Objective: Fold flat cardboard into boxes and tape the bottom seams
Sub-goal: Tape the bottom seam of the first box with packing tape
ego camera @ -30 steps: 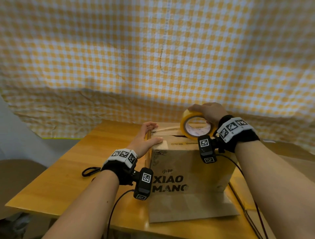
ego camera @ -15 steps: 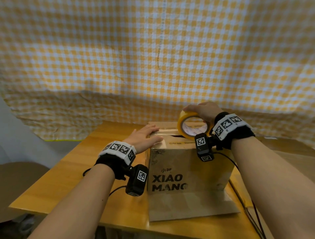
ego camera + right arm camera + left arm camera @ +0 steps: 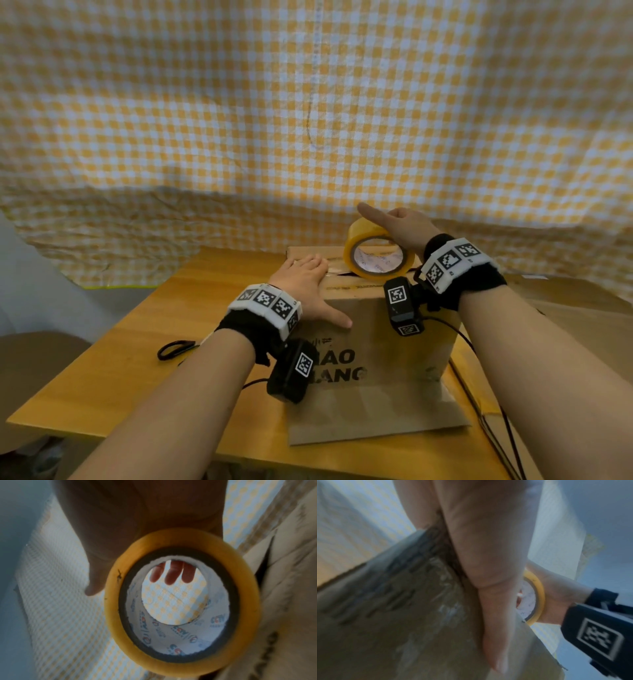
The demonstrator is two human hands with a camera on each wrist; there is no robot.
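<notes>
A brown cardboard box [image 3: 394, 342] printed "XIAO MANG" stands on the wooden table [image 3: 120, 359], one flap lying flat toward me. My left hand [image 3: 308, 287] lies flat over its top left corner, fingers straight on the top flaps, thumb [image 3: 494, 635] down the front face. My right hand [image 3: 400, 226] grips a yellow tape roll [image 3: 376, 253] that stands on edge on the box top. In the right wrist view the tape roll [image 3: 181, 601] fills the middle, and fingertips [image 3: 171, 574] show through its core.
Black scissors [image 3: 174, 349] lie on the table left of the box. A yellow checked cloth [image 3: 308, 120] hangs behind. More flat cardboard [image 3: 565, 308] lies at the right, and black cables [image 3: 486, 394] run along the box's right side.
My left hand let go of the box's left edge and slid up flat onto the top, thumb onto the front face. The right hand with the roll stayed on the box top.
</notes>
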